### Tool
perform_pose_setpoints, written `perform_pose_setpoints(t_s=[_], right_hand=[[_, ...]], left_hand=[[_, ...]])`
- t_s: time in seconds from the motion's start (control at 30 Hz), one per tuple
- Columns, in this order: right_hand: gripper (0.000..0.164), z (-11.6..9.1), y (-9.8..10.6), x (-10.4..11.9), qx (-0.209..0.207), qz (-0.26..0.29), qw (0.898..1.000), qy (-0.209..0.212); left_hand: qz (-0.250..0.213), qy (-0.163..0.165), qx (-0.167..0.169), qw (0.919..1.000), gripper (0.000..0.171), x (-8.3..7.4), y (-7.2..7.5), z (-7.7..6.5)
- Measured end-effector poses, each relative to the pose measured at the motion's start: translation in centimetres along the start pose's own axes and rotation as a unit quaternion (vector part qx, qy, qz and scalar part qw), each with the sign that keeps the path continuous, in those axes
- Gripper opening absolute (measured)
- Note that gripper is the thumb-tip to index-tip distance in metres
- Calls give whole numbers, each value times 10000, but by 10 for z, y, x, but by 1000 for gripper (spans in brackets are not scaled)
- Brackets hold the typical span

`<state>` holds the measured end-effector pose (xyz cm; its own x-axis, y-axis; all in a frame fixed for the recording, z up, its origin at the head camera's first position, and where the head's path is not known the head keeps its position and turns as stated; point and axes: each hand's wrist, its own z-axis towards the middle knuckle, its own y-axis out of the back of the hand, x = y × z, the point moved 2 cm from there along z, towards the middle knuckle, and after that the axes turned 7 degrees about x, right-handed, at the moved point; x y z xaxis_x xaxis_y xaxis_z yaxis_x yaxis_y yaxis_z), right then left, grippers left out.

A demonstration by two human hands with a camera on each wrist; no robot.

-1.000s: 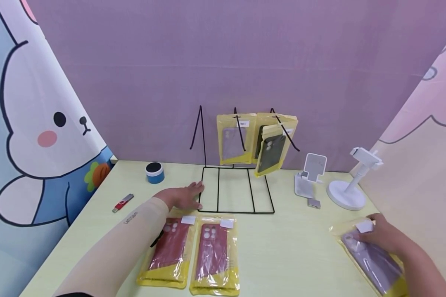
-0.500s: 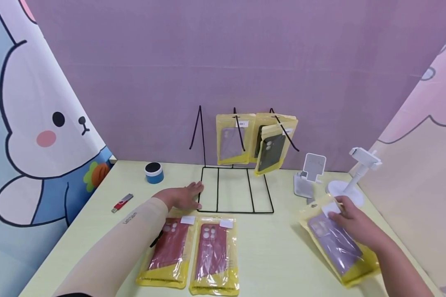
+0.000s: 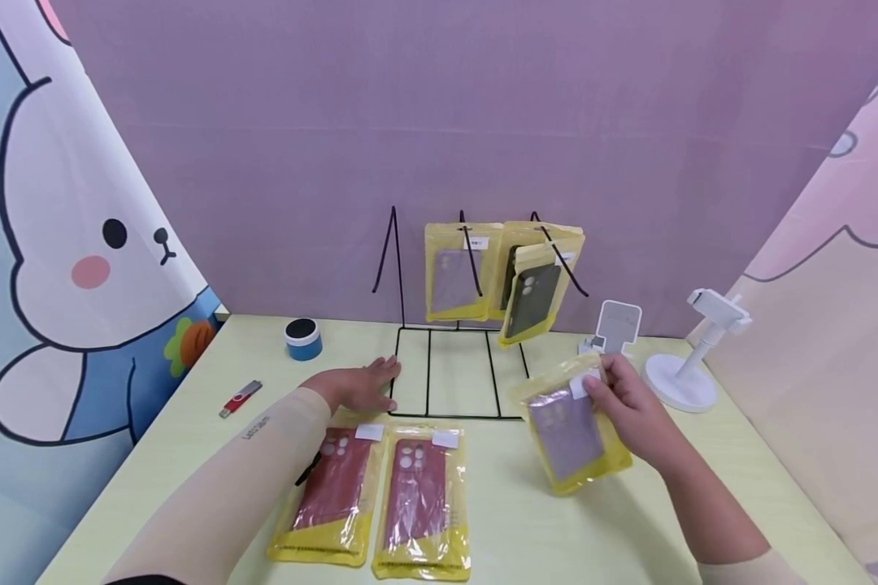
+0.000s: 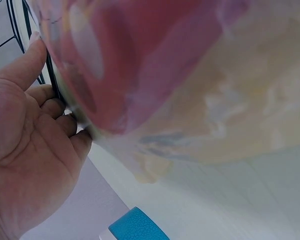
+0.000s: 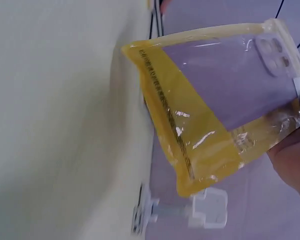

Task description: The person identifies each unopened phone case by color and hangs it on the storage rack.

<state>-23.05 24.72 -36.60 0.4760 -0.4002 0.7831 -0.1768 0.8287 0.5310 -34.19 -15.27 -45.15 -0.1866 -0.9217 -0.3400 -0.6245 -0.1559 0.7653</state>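
Note:
My right hand (image 3: 632, 406) pinches the labelled top corner of a clear-and-yellow bagged purple phone case (image 3: 567, 435), which hangs tilted above the table, right of the rack. The right wrist view shows the bag's yellow lower part (image 5: 190, 135) and the case's camera holes. My left hand (image 3: 358, 388) rests with fingers spread on the front left of a black wire rack's base (image 3: 428, 374). On the rack's hooks hang a bagged purple case (image 3: 454, 280) and bagged dark cases (image 3: 532, 301). Two bagged red cases (image 3: 332, 487) lie below my left hand, partly under the forearm.
On the left are a blue round speaker-like object (image 3: 304, 341) and a red USB stick (image 3: 241, 399). A white phone stand (image 3: 619, 325), partly hidden by the right hand, and a white round-based stand (image 3: 680, 383) occupy the right. A purple backdrop (image 3: 322, 162) stands behind the table.
My right hand has carried the bagged purple case leftward and up from the table's right side toward the rack. My left hand has stayed on the rack's base.

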Motion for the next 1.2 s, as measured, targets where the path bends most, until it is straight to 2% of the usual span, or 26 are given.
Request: perform_pose_setpoints(t_s=[0.23,0.43,0.73,1.0,1.2], right_hand=[[14,26,-18,23,-188,677,9966,440],[15,45,-28,42,-255,1000,9920,730],[17,66,-37,60,-591,1705,9816,632],[18,81,-41,68,-1156,1446,9817,438],[17,90,-39,71,-1149,1516,9793,698]], left_hand=[[-31,17,25,10000,86,1,0,0],[-31,-21,34,10000,86,1,0,-1],[-15,-74,18,10000,86,2,-1,1],[221,-220,38,9995,85,3,-1,1],[178,-126,24,9998,85,2,0,1]])
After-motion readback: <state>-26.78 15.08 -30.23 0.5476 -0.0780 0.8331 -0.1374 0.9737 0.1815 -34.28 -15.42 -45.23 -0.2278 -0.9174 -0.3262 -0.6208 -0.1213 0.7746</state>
